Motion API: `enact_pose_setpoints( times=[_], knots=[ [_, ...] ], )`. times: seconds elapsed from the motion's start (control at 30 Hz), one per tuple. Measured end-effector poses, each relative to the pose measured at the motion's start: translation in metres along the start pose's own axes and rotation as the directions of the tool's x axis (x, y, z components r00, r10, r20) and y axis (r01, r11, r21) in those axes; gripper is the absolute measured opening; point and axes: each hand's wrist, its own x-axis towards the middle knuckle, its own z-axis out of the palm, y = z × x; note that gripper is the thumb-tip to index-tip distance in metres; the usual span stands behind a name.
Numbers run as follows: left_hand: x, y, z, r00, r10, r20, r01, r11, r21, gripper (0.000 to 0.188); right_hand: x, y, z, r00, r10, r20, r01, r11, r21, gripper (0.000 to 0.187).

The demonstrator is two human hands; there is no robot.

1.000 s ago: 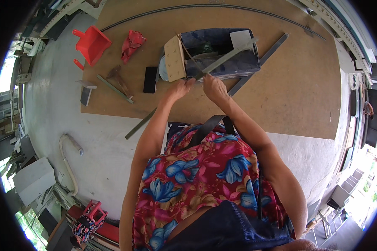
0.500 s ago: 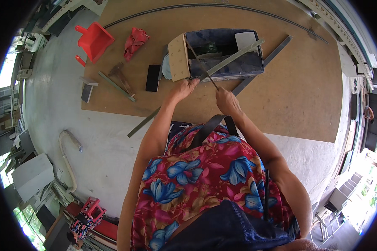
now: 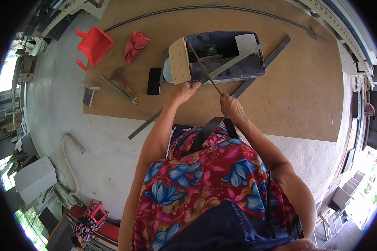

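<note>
My left hand (image 3: 185, 93) grips a long grey-green metal strip (image 3: 234, 62), which runs diagonally from beside my left forearm up over a dark box (image 3: 243, 74). My right hand (image 3: 233, 106) is closed around the near end of a thin dark file (image 3: 216, 87). The file crosses the strip just beyond my left fingers, its far end reaching over the box. Whether it presses on the strip I cannot tell. A tan board (image 3: 179, 61) with small dents leans at the box's left end.
On the brown tabletop (image 3: 293, 100) lie a phone (image 3: 153, 81), a hammer (image 3: 124, 83), a short green strip (image 3: 118, 89), a crumpled red cloth (image 3: 136, 47) and a dark metal bar (image 3: 279, 51). A red dustpan (image 3: 95, 45) is at the far left. A pale hose (image 3: 67, 161) lies on the floor.
My right hand has drawn the file slightly back toward me and to the right across the strip. My left hand keeps its hold. The whole view has shifted slightly.
</note>
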Motion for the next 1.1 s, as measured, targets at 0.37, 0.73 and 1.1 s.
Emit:
enact_pose_setpoints(
  times=[0.37, 0.73, 1.1],
  knots=[
    [0.002, -0.002, -0.002, 0.996, 0.000, 0.095, -0.001, 1.000, 0.010, 0.067, 0.006, 0.018, 0.025, 0.993, -0.113, -0.036, 0.111, 0.993, -0.050, 0.018],
    [0.000, 0.008, -0.005, 0.997, 0.018, 0.078, -0.018, 1.000, -0.001, 0.069, -0.001, -0.002, 0.007, 0.994, -0.051, -0.099, 0.051, 0.999, -0.007, 0.016],
    [0.001, 0.009, -0.008, 0.995, 0.001, 0.104, 0.001, 1.000, -0.014, 0.070, 0.014, -0.003, 0.016, 0.972, -0.116, -0.204, 0.121, 0.993, 0.014, 0.016]
  ],
)
